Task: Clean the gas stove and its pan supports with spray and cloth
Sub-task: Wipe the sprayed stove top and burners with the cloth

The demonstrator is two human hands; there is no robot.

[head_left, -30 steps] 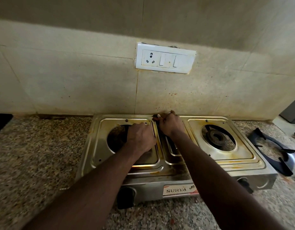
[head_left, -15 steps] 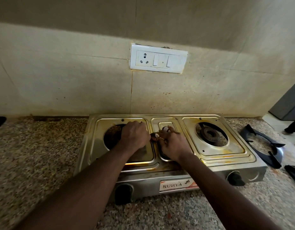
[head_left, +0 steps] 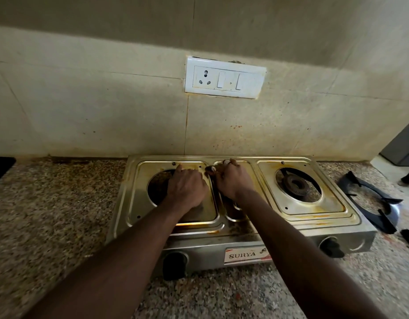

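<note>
Head view, starting at the left: the counter (head_left: 61, 203) is lying open beside the stove (head_left: 350, 229), giving an elbow plenty of room; the left hand (head_left: 187, 189) is resting knuckles-up on the left burner plate, fingers curled under, and I cannot tell whether they are closing on anything; just beside it the right hand (head_left: 233, 180) is working the narrow middle panel near the back rim, fingers bent, a dark scrap showing at the fingertips; cloth or not I cannot say, so that grip is unclear too; no spray bottle is showing; the best way here, I reckon, is steadying the stove with the left while rubbing short strokes along the pressed ridges where the brown grime is sitting; the wall (head_left: 107, 111) is standing tight behind, so strokes are wanting to run sideways or frontward; further right the burner (head_left: 296, 184) is sitting bare, and the pan support (head_left: 373, 199) is lying off on the counter, crowding that side.
</note>
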